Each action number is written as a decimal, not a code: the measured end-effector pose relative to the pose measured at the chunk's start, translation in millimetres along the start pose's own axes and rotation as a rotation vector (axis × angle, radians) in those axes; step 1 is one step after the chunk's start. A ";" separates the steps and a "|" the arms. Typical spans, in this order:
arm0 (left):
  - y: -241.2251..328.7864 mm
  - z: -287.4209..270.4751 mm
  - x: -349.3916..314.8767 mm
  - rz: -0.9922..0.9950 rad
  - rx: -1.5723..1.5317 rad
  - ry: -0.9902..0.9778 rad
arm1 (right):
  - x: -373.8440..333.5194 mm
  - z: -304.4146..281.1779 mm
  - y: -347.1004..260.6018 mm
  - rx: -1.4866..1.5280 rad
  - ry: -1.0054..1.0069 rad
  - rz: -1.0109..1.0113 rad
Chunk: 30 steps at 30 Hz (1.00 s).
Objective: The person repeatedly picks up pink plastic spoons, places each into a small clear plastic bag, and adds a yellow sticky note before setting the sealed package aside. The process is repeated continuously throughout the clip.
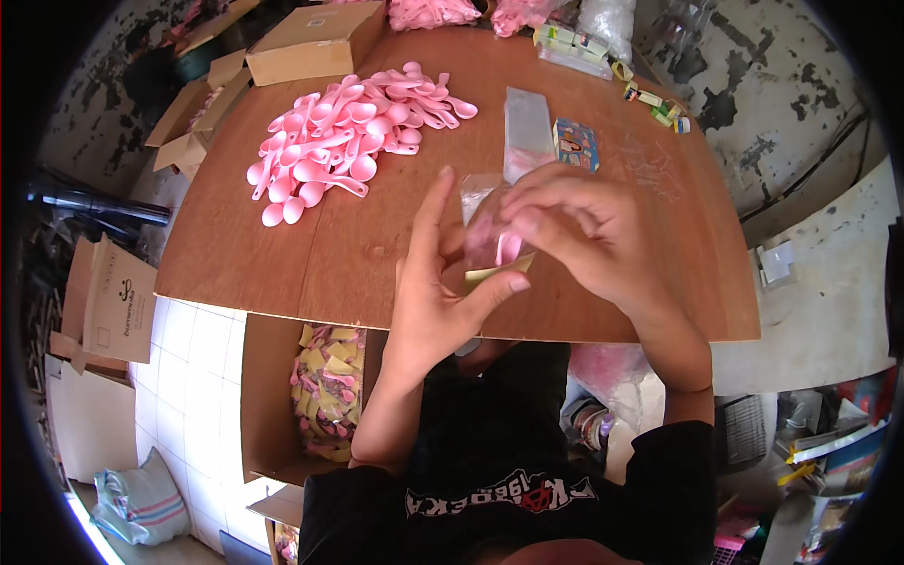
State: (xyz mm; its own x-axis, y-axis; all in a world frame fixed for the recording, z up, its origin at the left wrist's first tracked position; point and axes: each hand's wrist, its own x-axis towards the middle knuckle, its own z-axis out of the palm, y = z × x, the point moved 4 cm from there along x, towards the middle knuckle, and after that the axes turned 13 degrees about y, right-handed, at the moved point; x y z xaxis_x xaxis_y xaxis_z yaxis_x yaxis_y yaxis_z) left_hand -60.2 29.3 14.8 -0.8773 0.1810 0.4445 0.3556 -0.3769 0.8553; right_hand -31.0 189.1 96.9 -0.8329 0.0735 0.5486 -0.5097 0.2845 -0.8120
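Left hand (428,290): gripping small clear plastic packet (480,243) between thumb and fingers, index finger raised. Packet above brown wooden worktop (221,254), near front edge; pink plastic spoon (508,249) and pale-yellow card strip (497,272) visible at it. Right hand (598,231): fingertips drawn together beside packet; blurred, cannot tell whether gripping. Heaped loose pink plastic spoons (325,141) on worktop, farther left.

Looks steeply down from the wearer's head, at the left of a side-by-side pair. Faces forward across the bench (226,250), upright and unmirrored. Sits close above left hand (431,290) and right hand (603,235), near mid-frame; places the shirt (504,499) at the lower edge. Bends straight edges toward a dark, rounded rim.
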 end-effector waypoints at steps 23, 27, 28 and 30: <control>-0.7 -15.3 16.3 -0.129 -0.132 0.050 | -5.0 6.2 31.1 0.147 0.065 0.296; 2.1 -22.6 20.0 -0.071 -0.188 0.060 | -6.3 10.3 30.5 0.140 0.039 0.279; 1.6 -22.6 21.4 -0.070 -0.187 0.061 | -7.0 11.4 29.6 0.127 0.029 0.280; 0.6 -23.7 23.5 -0.037 -0.186 0.110 | -7.9 13.3 29.4 0.113 0.017 0.280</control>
State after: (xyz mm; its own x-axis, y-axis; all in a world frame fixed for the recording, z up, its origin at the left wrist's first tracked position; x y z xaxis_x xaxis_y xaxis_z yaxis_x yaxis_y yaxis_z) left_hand -88.2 11.8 19.5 -0.9221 0.1019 0.3733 0.2655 -0.5351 0.8020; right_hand -42.3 184.1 66.1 -0.9412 0.1506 0.3023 -0.2819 0.1428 -0.9488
